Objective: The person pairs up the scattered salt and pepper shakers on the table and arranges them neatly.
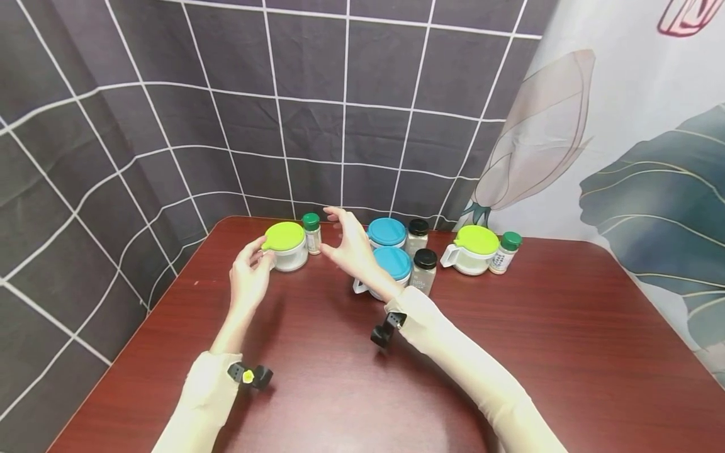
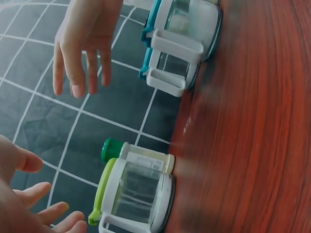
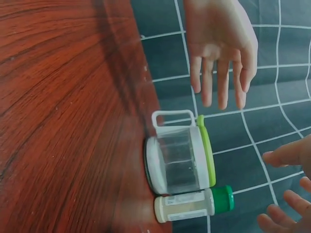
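At the back left of the table stands a clear seasoning jar (image 1: 291, 259) with a lime-green lid and a white handle. A small shaker bottle (image 1: 313, 241) with a dark green cap stands against its right side. My left hand (image 1: 251, 275) is beside the jar's handle side, fingers extended, and the left wrist view shows a gap between fingers and jar (image 2: 138, 191). Right of the bottle, my right hand (image 1: 355, 248) hovers with fingers spread and nothing in them. In the right wrist view, both the left hand (image 3: 221, 46) and right hand (image 3: 291, 194) stay apart from the jar and bottle.
Two blue-lidded jars (image 1: 392, 263) stand one behind the other, partly behind my right forearm. Beside them are two black-capped bottles (image 1: 423, 267). Farther right, another lime-lidded jar (image 1: 474, 251) adjoins a green-capped shaker (image 1: 504, 255). A grid-patterned cloth (image 1: 306, 126) hangs behind the reddish-brown table (image 1: 317, 371).
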`<state>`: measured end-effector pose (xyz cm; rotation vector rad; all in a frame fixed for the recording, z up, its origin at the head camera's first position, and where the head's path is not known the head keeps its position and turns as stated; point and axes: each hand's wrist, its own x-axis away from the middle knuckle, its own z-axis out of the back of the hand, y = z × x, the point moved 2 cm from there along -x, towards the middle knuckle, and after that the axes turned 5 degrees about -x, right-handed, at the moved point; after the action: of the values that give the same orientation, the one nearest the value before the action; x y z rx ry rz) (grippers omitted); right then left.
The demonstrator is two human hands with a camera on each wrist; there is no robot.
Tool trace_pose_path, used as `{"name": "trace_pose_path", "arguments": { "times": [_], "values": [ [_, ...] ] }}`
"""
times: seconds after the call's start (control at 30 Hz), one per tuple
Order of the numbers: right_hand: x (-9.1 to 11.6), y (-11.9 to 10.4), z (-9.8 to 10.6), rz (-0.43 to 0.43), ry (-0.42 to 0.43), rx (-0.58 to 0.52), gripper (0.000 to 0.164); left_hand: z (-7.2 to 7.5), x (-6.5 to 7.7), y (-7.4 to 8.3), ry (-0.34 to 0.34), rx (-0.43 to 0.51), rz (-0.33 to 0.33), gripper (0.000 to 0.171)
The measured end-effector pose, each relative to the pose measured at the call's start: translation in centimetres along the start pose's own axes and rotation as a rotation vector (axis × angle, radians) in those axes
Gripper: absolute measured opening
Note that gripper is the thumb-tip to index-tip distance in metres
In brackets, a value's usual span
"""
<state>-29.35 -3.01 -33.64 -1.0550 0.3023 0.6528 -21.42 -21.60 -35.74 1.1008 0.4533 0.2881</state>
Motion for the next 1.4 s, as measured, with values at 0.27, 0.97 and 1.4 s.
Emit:
{"name": "trace_pose_path", "arguments": {
  "times": [0.27, 0.97, 1.4],
  "values": [
    [-1.0, 1.2, -1.4, -0.051, -0.006, 0.011, 0.065, 0.5, -0.8, -0.8, 0.018, -0.012, 0.030, 0.038],
    [-2.5, 2.9, -3.9, -0.245, 0.034, -0.078, 0.070, 0.6, -2.6, -2.9, -0.026, -0.013, 0.125, 0.045],
    [-2.9, 4.0, -4.9, -0.345, 0.082, -0.139, 0.067, 0.1, -3.2, -4.3, -0.055, 0.041, 0.193, 0.044]
  ]
}}
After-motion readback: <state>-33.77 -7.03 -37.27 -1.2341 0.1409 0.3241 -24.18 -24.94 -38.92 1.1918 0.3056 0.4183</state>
